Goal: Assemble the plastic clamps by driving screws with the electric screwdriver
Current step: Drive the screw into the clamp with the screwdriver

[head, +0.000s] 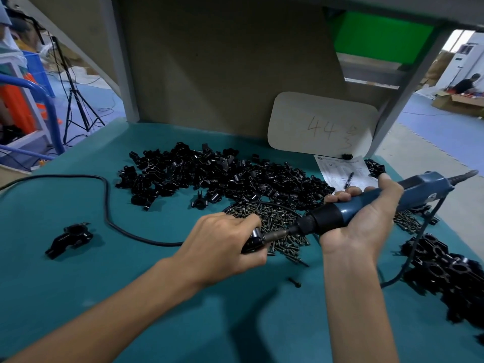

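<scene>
Plastic clamp (252,242), centre frame, was clenched in left hand (225,247), right hand (366,226) wrapped round electric screwdriver (337,213); bit (277,235) judged to need square seating, steady pressure.

A white card with round corners (323,124) leans on the brown board (222,74) at the back of the teal surface (78,271). The number 44 is written on it by hand in thin grey strokes. Just right of the number are a few more hand-drawn marks, one above the other, too faint to read. Below the card lies a white printed paper sheet (340,170). It has a small round sign at its top left corner and rows of tiny print, all too small to read.
</scene>
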Demonstrator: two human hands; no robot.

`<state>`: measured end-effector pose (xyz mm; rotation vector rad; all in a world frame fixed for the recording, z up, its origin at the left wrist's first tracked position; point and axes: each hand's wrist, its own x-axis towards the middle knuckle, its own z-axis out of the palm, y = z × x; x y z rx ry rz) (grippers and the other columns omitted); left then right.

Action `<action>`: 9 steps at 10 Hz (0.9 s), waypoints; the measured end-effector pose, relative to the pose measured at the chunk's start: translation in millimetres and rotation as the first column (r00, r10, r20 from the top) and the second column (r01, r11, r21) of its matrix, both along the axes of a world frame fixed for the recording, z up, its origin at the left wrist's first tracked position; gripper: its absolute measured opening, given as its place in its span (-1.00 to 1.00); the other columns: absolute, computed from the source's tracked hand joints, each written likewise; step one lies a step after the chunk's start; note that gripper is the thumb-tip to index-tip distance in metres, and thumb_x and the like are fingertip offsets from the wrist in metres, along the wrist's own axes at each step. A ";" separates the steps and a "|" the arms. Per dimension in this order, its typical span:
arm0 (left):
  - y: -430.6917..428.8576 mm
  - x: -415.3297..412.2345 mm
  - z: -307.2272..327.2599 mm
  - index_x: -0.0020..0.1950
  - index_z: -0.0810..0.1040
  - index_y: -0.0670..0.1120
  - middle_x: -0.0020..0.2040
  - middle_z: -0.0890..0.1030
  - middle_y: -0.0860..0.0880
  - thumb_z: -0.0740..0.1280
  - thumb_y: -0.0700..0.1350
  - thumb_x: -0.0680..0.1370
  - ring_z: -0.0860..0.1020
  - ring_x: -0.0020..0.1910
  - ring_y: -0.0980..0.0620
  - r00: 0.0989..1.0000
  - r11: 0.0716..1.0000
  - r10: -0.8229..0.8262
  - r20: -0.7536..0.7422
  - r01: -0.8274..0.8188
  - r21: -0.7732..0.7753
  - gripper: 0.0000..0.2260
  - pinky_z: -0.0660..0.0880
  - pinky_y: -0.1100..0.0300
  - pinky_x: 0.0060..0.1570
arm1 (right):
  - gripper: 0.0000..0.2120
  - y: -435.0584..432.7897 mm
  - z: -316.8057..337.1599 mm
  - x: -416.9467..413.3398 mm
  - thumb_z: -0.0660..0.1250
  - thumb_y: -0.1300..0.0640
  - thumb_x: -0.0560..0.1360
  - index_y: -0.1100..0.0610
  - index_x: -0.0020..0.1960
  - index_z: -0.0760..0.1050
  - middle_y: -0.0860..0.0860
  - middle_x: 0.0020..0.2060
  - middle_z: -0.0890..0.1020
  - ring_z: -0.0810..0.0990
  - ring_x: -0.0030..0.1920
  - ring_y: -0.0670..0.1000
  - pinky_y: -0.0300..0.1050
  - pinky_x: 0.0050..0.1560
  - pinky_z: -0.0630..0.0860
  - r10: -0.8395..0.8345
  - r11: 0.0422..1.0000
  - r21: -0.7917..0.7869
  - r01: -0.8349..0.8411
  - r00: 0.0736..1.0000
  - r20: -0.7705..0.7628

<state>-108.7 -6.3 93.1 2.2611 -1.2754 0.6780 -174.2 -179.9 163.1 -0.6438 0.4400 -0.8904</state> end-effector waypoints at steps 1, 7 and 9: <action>1.6 -1.1 -0.2 -0.17 0.50 -0.05 -0.44 0.50 0.09 0.31 0.17 0.50 0.42 -0.50 -0.01 1.000 1.000 -0.002 -0.010 0.002 0.004 -0.71 0.40 0.18 -0.42 | -0.63 2.2 1.0 2.1 0.25 -0.12 0.66 0.14 0.20 0.23 -0.01 -0.26 0.39 0.41 -0.33 -0.05 -0.25 -0.40 0.50 -0.004 1.000 -0.023 0.003 1.000 -0.024; 5.3 -2.9 -5.3 -0.22 0.51 -0.06 -0.52 0.45 0.07 0.33 0.10 0.46 0.40 -0.58 -0.04 1.000 0.999 -0.025 -0.018 0.025 -0.036 -0.76 0.32 0.22 -0.52 | -0.71 -0.4 -9.1 12.0 0.40 0.00 0.56 0.09 0.11 0.34 -0.01 -0.35 0.46 0.43 -0.44 -0.03 -0.18 -0.42 0.49 -0.005 0.998 0.062 0.007 0.999 -0.033; 4.3 -3.4 -6.8 -0.24 0.51 -0.08 -0.51 0.47 0.06 0.33 0.08 0.44 0.40 -0.58 -0.03 0.999 0.996 -0.021 -0.026 0.019 -0.086 -0.77 0.34 0.22 -0.56 | -0.71 -0.5 -7.3 16.8 0.43 0.02 0.54 0.08 0.12 0.37 -0.03 -0.42 0.46 0.41 -0.49 -0.05 -0.19 -0.42 0.45 -0.003 0.997 0.073 0.002 1.000 0.011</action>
